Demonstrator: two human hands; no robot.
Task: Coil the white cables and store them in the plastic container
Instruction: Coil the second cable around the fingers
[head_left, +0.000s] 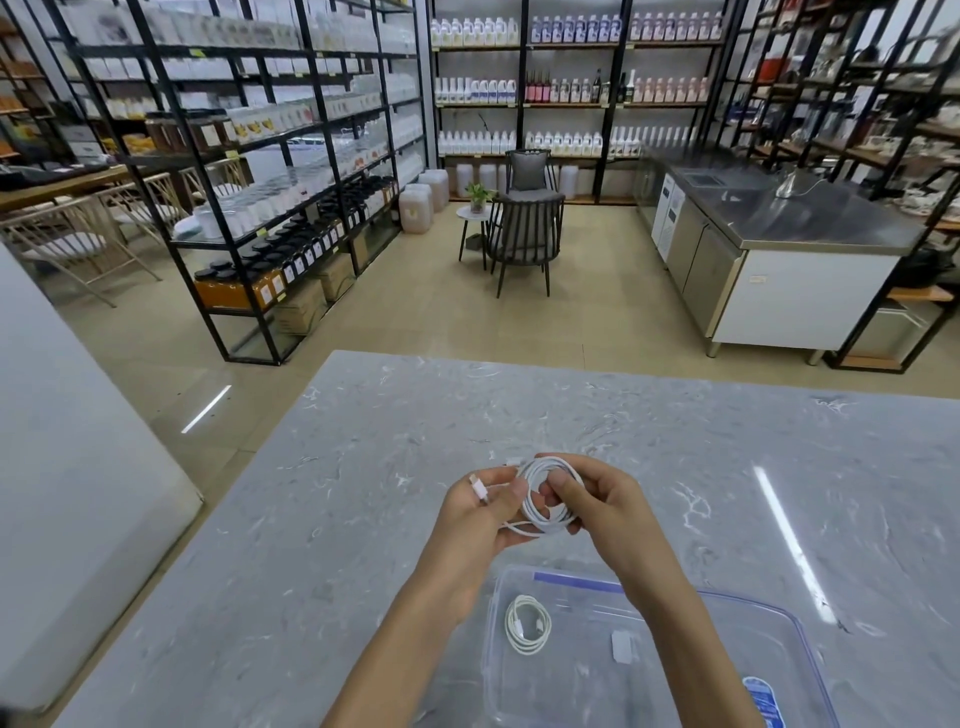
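A white cable (546, 499) wound into a loose coil hangs between both hands above the grey marble table (322, 519). My left hand (480, 512) pinches one end, and the plug sticks out past its fingers. My right hand (597, 499) grips the coil's right side with fingers through the loops. Just below them stands a clear plastic container (769, 613) with a blue rim. A second coiled white cable (527, 623) lies inside it at the left, and a small white piece (622, 648) rests near its middle. My right forearm covers part of the container.
The table's left edge drops to a tiled floor. Tall black shelving with bottles and jars stands beyond on the left and at the back. Two dark chairs with a small round table (470, 218) and a steel counter (789, 218) stand farther off.
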